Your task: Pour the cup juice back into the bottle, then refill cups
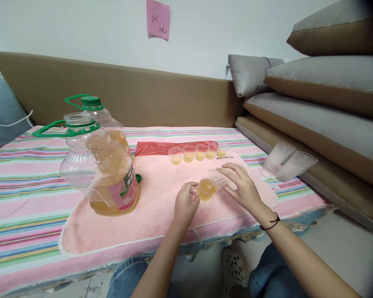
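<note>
My left hand (186,203) is closed around the left side of a clear plastic cup (207,191) with yellowish liquid in it, low over the pink mat (155,194). On the other side, my right hand (240,186) grips a second clear cup (216,179), tipped on its side with its mouth towards the first cup's rim. Whether the two rims touch, I cannot tell. Farther back stands a row of several cups (189,155), each partly filled with the same liquid. To the left is a large open juice bottle (115,186) with a green handle and a pink label.
Behind the open bottle stands another bottle (104,118), its green cap on. A green cap (138,178) lies beside the front one. Red plastic (152,148) lies behind the cups. Stacked empty cups (296,165) rest at the right, near piled cushions (323,111).
</note>
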`<state>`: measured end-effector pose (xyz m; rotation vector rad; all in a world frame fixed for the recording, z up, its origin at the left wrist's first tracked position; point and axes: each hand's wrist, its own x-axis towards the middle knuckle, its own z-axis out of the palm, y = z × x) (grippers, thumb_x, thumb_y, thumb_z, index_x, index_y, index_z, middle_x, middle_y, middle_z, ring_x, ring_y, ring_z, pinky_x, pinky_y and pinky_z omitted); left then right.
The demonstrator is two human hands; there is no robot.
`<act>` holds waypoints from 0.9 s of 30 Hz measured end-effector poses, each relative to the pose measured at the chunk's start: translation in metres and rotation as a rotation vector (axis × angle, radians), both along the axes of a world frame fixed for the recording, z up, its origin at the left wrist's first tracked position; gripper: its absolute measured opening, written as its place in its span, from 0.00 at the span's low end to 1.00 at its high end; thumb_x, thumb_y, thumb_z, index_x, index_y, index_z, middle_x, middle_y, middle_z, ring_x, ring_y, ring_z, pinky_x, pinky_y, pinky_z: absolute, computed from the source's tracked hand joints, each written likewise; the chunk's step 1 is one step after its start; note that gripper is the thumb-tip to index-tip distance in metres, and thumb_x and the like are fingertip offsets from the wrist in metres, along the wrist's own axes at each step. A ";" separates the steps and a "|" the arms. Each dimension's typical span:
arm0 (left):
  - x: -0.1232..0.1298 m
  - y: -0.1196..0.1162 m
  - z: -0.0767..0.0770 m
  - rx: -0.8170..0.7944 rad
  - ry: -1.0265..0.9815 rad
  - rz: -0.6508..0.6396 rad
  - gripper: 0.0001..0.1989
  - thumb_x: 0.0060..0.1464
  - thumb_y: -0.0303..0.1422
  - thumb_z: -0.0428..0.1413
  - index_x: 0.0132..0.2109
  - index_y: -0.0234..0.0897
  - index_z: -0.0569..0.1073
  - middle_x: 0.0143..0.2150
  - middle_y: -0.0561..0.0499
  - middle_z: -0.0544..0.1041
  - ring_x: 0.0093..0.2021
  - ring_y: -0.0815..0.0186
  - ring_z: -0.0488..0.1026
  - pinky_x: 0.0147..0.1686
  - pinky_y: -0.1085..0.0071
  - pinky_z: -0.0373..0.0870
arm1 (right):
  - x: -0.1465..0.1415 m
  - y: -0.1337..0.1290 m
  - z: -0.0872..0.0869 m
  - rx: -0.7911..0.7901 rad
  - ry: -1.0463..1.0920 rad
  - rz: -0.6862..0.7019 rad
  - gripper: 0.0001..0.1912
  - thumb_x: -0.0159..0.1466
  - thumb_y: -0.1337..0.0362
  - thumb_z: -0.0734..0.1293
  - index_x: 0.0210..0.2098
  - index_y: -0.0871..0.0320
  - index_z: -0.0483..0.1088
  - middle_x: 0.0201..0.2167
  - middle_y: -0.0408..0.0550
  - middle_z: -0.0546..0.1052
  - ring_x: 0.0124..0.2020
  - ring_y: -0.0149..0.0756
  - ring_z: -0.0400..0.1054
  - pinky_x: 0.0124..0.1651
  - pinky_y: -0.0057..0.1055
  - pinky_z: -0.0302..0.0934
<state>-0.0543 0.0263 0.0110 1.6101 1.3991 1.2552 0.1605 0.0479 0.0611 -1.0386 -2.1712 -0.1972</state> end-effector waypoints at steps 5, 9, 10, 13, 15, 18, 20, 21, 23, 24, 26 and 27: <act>0.000 0.000 0.000 0.005 -0.004 0.003 0.20 0.45 0.16 0.52 0.44 0.36 0.73 0.42 0.50 0.77 0.34 0.69 0.73 0.35 0.73 0.69 | -0.007 0.003 0.012 0.081 -0.138 0.067 0.28 0.61 0.77 0.61 0.58 0.50 0.68 0.54 0.54 0.72 0.61 0.49 0.63 0.59 0.53 0.63; 0.000 0.000 0.000 0.023 -0.008 -0.001 0.19 0.45 0.17 0.52 0.44 0.37 0.73 0.43 0.50 0.77 0.34 0.69 0.73 0.36 0.73 0.70 | -0.012 0.007 0.021 0.089 -0.245 0.140 0.23 0.67 0.75 0.60 0.55 0.46 0.71 0.55 0.50 0.75 0.62 0.46 0.62 0.61 0.54 0.62; -0.001 0.000 0.000 0.026 -0.009 -0.002 0.19 0.45 0.17 0.52 0.44 0.37 0.73 0.43 0.50 0.77 0.34 0.69 0.73 0.36 0.72 0.70 | -0.013 0.007 0.023 0.086 -0.266 0.163 0.22 0.68 0.73 0.60 0.55 0.45 0.71 0.55 0.49 0.75 0.63 0.45 0.62 0.61 0.54 0.62; -0.001 0.000 0.000 0.031 -0.009 0.001 0.20 0.45 0.17 0.52 0.45 0.37 0.73 0.43 0.50 0.77 0.35 0.69 0.73 0.36 0.72 0.70 | -0.014 0.008 0.027 0.097 -0.302 0.218 0.20 0.69 0.71 0.61 0.56 0.44 0.70 0.56 0.48 0.75 0.63 0.43 0.62 0.62 0.53 0.60; -0.001 0.000 -0.001 0.034 -0.010 0.005 0.20 0.45 0.17 0.52 0.45 0.37 0.73 0.43 0.50 0.77 0.35 0.68 0.73 0.36 0.72 0.70 | -0.014 0.008 0.029 0.097 -0.298 0.231 0.21 0.69 0.71 0.62 0.57 0.43 0.69 0.57 0.47 0.75 0.63 0.43 0.62 0.63 0.54 0.59; -0.001 0.000 0.000 0.036 -0.012 0.006 0.20 0.45 0.17 0.51 0.45 0.37 0.73 0.43 0.50 0.77 0.35 0.68 0.74 0.37 0.71 0.70 | -0.013 0.008 0.029 0.073 -0.266 0.208 0.22 0.68 0.72 0.62 0.56 0.41 0.70 0.57 0.45 0.75 0.63 0.44 0.63 0.63 0.56 0.59; -0.001 0.000 0.000 0.033 -0.013 0.007 0.20 0.45 0.17 0.51 0.44 0.37 0.73 0.43 0.50 0.77 0.35 0.68 0.74 0.36 0.72 0.70 | -0.011 0.007 0.026 0.068 -0.223 0.143 0.24 0.66 0.73 0.62 0.56 0.43 0.70 0.56 0.47 0.75 0.62 0.46 0.63 0.62 0.56 0.59; -0.002 0.000 0.000 0.031 -0.013 0.008 0.20 0.44 0.17 0.51 0.44 0.37 0.73 0.42 0.50 0.77 0.35 0.68 0.74 0.36 0.72 0.70 | -0.008 0.007 0.023 0.068 -0.193 0.098 0.24 0.65 0.73 0.62 0.57 0.44 0.69 0.55 0.49 0.75 0.61 0.48 0.63 0.61 0.56 0.60; -0.002 -0.001 0.001 0.024 -0.012 0.008 0.20 0.44 0.17 0.51 0.44 0.37 0.73 0.42 0.50 0.77 0.35 0.68 0.74 0.35 0.72 0.70 | -0.002 0.006 0.016 0.055 -0.115 0.006 0.26 0.63 0.71 0.64 0.59 0.48 0.67 0.54 0.52 0.74 0.59 0.51 0.65 0.59 0.56 0.61; -0.002 -0.001 0.001 0.021 -0.011 0.009 0.20 0.44 0.17 0.52 0.45 0.37 0.73 0.42 0.50 0.77 0.35 0.68 0.74 0.35 0.72 0.70 | 0.002 0.005 0.011 0.042 -0.071 -0.034 0.27 0.62 0.70 0.65 0.60 0.49 0.66 0.54 0.53 0.73 0.58 0.52 0.65 0.58 0.55 0.62; -0.002 -0.001 0.001 0.016 -0.008 0.009 0.21 0.44 0.17 0.51 0.45 0.37 0.73 0.42 0.50 0.77 0.35 0.68 0.74 0.35 0.72 0.70 | 0.009 0.002 0.001 0.007 0.024 -0.096 0.27 0.61 0.66 0.67 0.60 0.51 0.65 0.53 0.55 0.73 0.55 0.52 0.67 0.57 0.54 0.63; -0.002 -0.001 0.001 0.015 -0.006 0.010 0.21 0.44 0.17 0.51 0.45 0.37 0.73 0.41 0.50 0.77 0.35 0.68 0.74 0.35 0.72 0.70 | 0.012 0.001 -0.004 -0.014 0.062 -0.117 0.28 0.61 0.65 0.68 0.60 0.52 0.64 0.53 0.55 0.73 0.55 0.52 0.67 0.56 0.54 0.64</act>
